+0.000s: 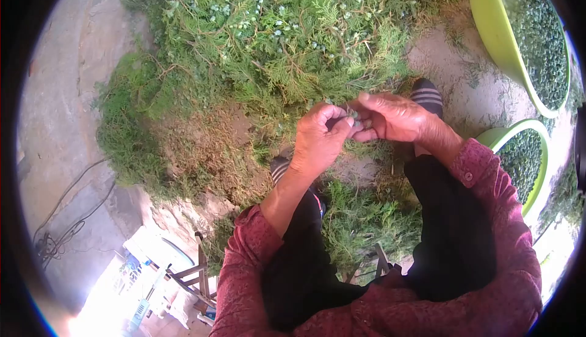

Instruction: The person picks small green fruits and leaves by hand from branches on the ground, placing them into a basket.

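Both of my hands meet in front of my knees, over the ground by the heap of green branches [287, 38]. My left hand [320, 142] pinches a small green sprig [352, 112] between thumb and fingertips. Close against it on the right, my right hand [397, 117] has its palm turned up and its fingers curled around small pale green berries [359, 123]. The fingers partly hide the sprig and the berries. Bluish berries dot the branches of the heap beyond my hands.
A large green tub [503, 32] full of small green pieces stands at the upper right, with a smaller green tub [543, 136] below it. More cut greenery [366, 215] lies between my legs. A cable [76, 224] and a wooden frame [198, 270] are at the lower left.
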Available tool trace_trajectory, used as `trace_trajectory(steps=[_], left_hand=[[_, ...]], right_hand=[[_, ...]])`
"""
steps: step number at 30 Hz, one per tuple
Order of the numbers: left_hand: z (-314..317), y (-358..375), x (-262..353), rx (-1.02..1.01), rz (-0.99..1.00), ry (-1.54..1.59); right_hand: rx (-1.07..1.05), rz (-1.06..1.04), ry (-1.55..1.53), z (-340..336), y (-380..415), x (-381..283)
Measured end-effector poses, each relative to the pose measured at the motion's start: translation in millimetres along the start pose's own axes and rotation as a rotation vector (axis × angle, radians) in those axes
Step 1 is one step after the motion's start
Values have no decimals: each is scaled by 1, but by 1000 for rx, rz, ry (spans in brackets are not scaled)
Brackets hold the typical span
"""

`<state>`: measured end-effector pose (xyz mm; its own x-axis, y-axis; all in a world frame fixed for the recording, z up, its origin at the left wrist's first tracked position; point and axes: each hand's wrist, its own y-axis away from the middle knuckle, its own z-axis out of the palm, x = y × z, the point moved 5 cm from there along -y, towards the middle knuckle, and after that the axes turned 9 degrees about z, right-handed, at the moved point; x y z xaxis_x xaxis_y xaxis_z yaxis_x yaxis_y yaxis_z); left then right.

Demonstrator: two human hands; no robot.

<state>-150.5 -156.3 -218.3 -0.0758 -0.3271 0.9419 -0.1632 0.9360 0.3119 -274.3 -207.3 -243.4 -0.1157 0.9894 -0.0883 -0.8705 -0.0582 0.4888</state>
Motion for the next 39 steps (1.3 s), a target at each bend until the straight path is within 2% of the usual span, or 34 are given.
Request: trace_trajectory(steps=[1,3,5,8,12,15,16,18,19,21,23,25,26,27,28,29,30,31,32,33,34,35,36,37,39], left_hand=[[-1,0,2,0,-1,0],[-2,-1,16,-12,173,-303],[-2,0,9,2,161,-277],[-4,2,4,-8,101,-234],[-3,4,0,-58,-52,-150],[-6,8,0,-100,-132,-65],[-10,10,2,-100,-131,-64],[-5,20,2,-485,-92,-473],[-5,25,-2,-483,-91,-472],[3,38,-13,-681,87,-739],[-1,44,-11,-619,126,-725],[-15,41,-4,-562,103,-623],[-23,40,-3,-549,100,-621],[-35,37,-3,-421,50,-563],[-46,33,-4,-297,1,-503],[-51,32,-5,-292,2,-502],[-61,29,-6,-160,-11,-507],[-69,25,-6,-29,-21,-510],[-69,20,-6,-31,-15,-508],[-69,11,5,5,190,-657],[-68,5,16,47,397,-805],[-66,-6,21,50,400,-808],[-56,-16,31,-16,488,-996],[-47,-24,36,-87,574,-1186],[-44,-40,24,-159,611,-1284]], right_hand=[[55,-6,97,1,1,-1],[112,-12,194,4,4,-4],[287,7,405,3,7,-7],[304,-22,586,3,7,-10],[296,-9,654,9,6,-13],[323,-18,530,3,6,-13],[299,-25,404,-1,7,-13],[250,-15,243,-4,10,-13],[250,-14,246,-3,12,-14],[325,-40,350,3,21,-18],[491,-124,771,16,55,-38],[666,-157,861,15,105,-48],[801,-391,1203,11,139,-54],[935,-269,844,17,170,-48],[1042,-188,909,9,204,-41],[1289,-3,1053,8,237,-31],[1236,396,1193,-4,270,-16],[1238,220,1682,2,298,-1],[1188,11,2163,17,313,16],[1197,9,2163,19,316,18],[1319,49,2096,16,321,16],[1432,88,2022,13,325,14],[1483,152,1922,18,307,3],[1478,146,1920,27,283,-7],[1430,153,1919,40,235,-29]])
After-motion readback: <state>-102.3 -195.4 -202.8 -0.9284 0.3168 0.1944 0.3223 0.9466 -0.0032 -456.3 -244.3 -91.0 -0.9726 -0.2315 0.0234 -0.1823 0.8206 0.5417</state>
